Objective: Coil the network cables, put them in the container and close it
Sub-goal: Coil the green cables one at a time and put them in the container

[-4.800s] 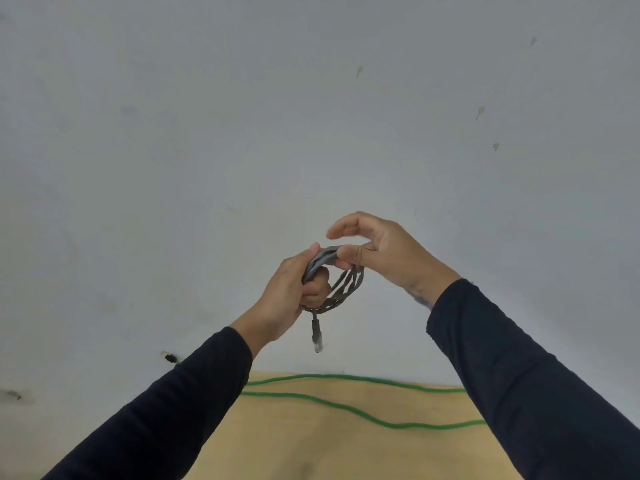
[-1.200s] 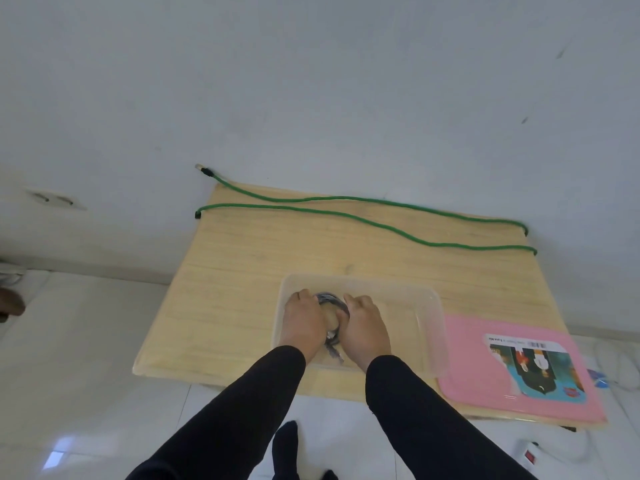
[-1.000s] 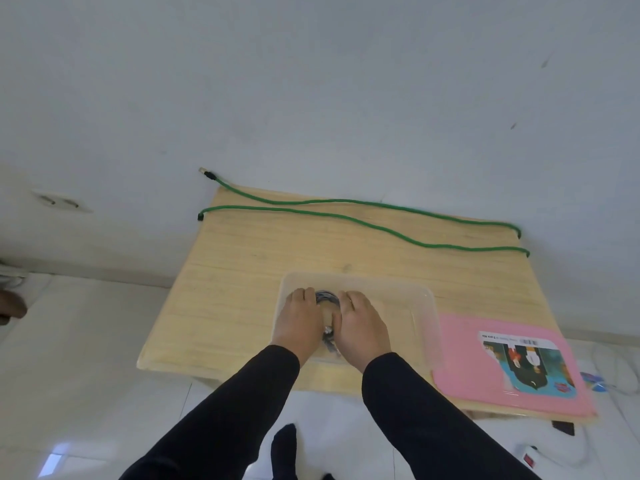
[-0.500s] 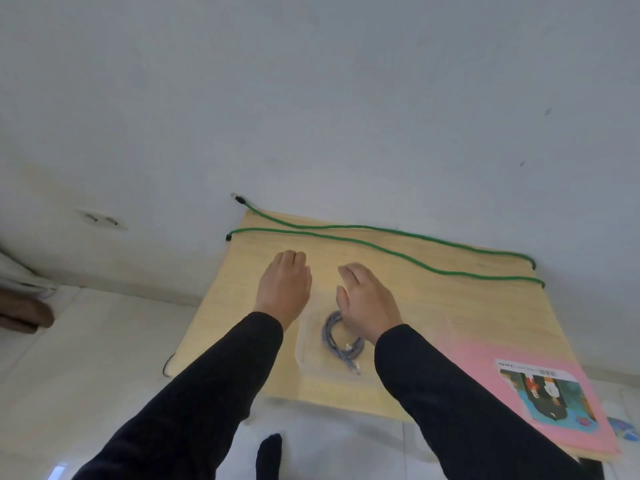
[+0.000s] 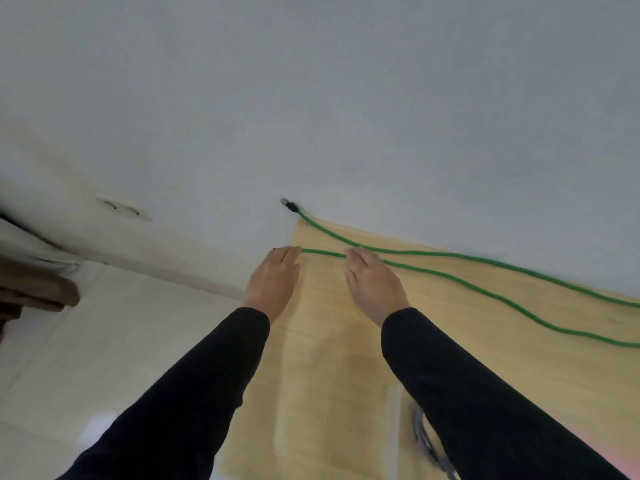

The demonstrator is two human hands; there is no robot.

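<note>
A long green network cable (image 5: 491,292) lies doubled along the far side of the wooden table (image 5: 332,375); one black plug (image 5: 290,205) pokes past the table's far left corner. My left hand (image 5: 273,282) is flat, its fingertips at the left end of the near strand. My right hand (image 5: 375,285) is also flat, fingertips resting over that same strand. Neither hand is closed around it. Near the bottom, the coiled grey cable (image 5: 420,434) lies in the clear container (image 5: 391,420), mostly hidden by my right sleeve.
The white wall runs directly behind the table, with a wall socket (image 5: 121,209) to the left. Dark wooden furniture (image 5: 34,292) stands at the far left on the pale tiled floor (image 5: 104,341). A pink lid edge (image 5: 623,459) shows at bottom right.
Both hands let go of the grey coil, leaving it in the container, and reached forward and left to the green cable. The view swung left and closer to the table.
</note>
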